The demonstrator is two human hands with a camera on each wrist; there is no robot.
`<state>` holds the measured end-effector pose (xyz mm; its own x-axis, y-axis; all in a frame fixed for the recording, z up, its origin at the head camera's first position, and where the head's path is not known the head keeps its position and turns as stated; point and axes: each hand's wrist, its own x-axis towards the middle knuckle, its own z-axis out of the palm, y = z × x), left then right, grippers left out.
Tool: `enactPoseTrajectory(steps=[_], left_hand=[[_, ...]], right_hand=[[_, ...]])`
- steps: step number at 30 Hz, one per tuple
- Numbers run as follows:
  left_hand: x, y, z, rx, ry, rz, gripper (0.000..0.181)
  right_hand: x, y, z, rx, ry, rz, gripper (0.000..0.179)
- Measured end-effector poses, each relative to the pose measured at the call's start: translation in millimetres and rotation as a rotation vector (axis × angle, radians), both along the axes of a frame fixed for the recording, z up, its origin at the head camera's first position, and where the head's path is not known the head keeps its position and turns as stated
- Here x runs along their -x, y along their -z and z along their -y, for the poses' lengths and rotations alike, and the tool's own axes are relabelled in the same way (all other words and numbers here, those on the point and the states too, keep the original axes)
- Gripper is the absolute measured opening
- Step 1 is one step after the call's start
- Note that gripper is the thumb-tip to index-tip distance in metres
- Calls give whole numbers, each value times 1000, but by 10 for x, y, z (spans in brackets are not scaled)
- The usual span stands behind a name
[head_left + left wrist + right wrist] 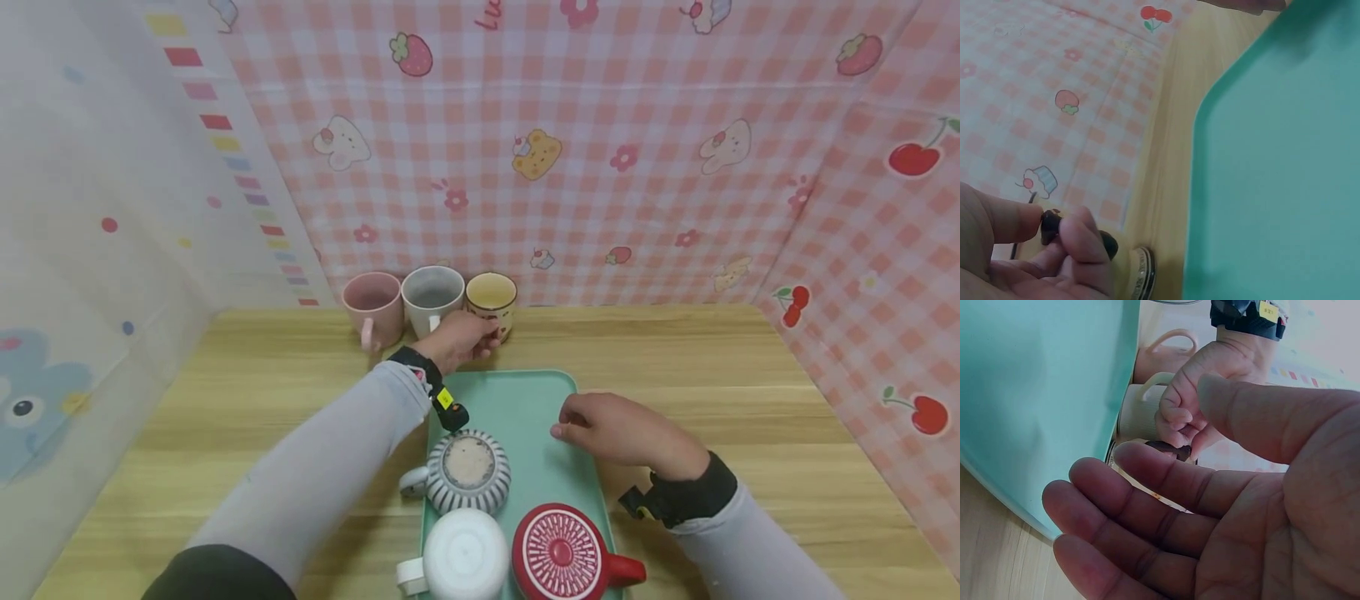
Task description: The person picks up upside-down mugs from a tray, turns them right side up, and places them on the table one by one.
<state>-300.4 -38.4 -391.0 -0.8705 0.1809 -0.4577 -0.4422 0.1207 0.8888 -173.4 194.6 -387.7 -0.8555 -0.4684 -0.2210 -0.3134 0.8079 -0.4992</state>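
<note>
At the back of the table, my left hand pinches the dark handle of a small yellow mug, which stands upright at the right end of a row. Beside it are a white mug and a pink mug, both upright with handles toward me. My right hand hovers at the right edge of the green tray, holding nothing, its fingers loosely bent. Upside down on the tray sit a grey-and-white striped mug, a white mug and a red mug.
A wooden table carries everything. Checked pink cloth hangs as a wall behind the mugs and at the right, with pale printed cloth at the left. The handles of the overturned mugs stick out past the tray's sides.
</note>
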Motion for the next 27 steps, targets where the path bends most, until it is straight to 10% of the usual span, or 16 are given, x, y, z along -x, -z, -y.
enactPoseTrajectory(steps=[9,18,27], left_hand=[[-175,-64,114,187,116,-162,34],[-604,-323,397,327,266,-357,43],[-1056,-369,729,521,202,-562,41]], right_hand=[[-11,20,-3,-1,4,-1,26],[-20,20,-3,-1,10,-17,30],[-16,5,-3,-8,10,-18,32]])
